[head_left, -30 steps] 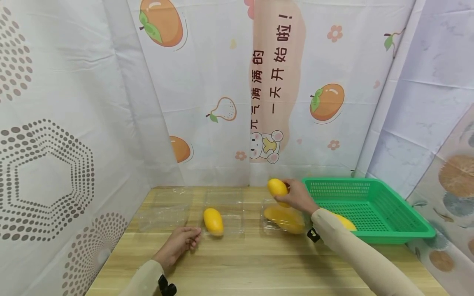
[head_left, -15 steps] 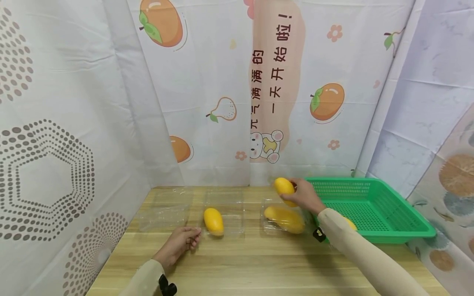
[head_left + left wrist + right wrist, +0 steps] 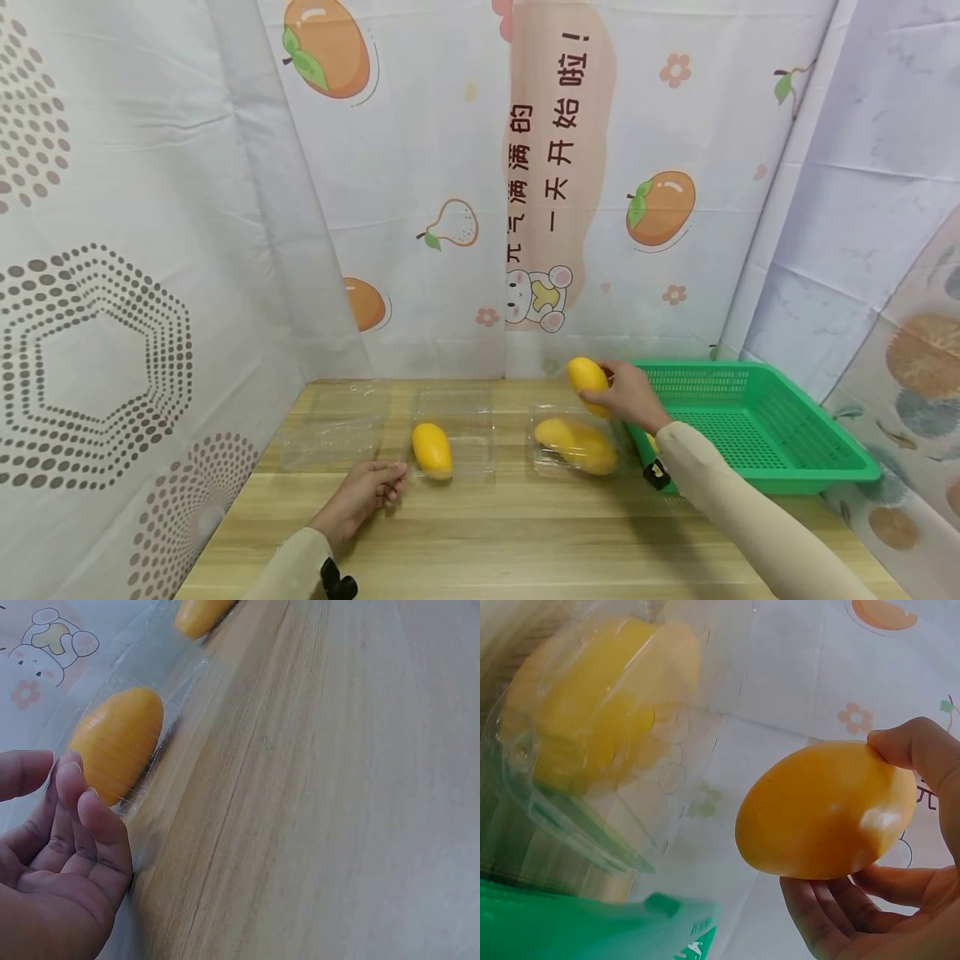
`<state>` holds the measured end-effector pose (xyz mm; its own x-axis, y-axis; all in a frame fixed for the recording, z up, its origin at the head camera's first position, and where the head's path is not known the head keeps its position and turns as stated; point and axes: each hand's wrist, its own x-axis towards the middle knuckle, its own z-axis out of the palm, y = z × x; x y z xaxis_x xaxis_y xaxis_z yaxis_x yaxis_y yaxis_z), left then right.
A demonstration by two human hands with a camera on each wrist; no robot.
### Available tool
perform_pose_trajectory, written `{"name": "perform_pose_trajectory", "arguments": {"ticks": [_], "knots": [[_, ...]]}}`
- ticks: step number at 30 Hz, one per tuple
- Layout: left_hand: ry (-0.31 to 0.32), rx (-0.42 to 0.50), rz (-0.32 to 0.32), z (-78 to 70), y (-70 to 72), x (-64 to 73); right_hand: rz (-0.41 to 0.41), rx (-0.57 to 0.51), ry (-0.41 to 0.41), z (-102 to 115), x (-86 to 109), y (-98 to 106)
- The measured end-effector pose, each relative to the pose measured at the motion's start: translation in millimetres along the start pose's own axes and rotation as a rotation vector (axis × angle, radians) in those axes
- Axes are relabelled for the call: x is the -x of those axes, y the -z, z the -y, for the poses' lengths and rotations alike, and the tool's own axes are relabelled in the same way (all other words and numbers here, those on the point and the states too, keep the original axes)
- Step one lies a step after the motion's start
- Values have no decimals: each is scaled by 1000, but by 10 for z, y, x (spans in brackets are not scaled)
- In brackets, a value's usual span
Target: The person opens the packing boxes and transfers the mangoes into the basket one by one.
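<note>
wooden table (image 3: 495,537) below, my right hand (image 3: 632,397) grips a mango (image 3: 587,381) near a clear box (image 3: 542,467), probably a carrying step needing gentle set-down, while my left hand (image 3: 365,497) curls by another box (image 3: 474,454), pinch uncertain.

head view facing forward and down, 2 close wrist views, mango (image 3: 817,814) shared by head and right wrist

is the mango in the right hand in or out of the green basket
Out: the right hand holds the mango in the air, left of the green basket.
</note>
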<state>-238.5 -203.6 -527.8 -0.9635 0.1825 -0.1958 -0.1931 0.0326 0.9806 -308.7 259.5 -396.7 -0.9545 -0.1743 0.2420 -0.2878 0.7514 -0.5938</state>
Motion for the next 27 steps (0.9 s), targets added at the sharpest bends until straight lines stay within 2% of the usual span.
{"name": "perform_pose_trajectory", "arguments": {"ticks": [17, 27], "knots": [[10, 9, -2, 22, -25, -26, -18, -13, -49, -222, 37, 163], [14, 19, -5, 7, -32, -21, -32, 25, -67, -326, 75, 276]]}}
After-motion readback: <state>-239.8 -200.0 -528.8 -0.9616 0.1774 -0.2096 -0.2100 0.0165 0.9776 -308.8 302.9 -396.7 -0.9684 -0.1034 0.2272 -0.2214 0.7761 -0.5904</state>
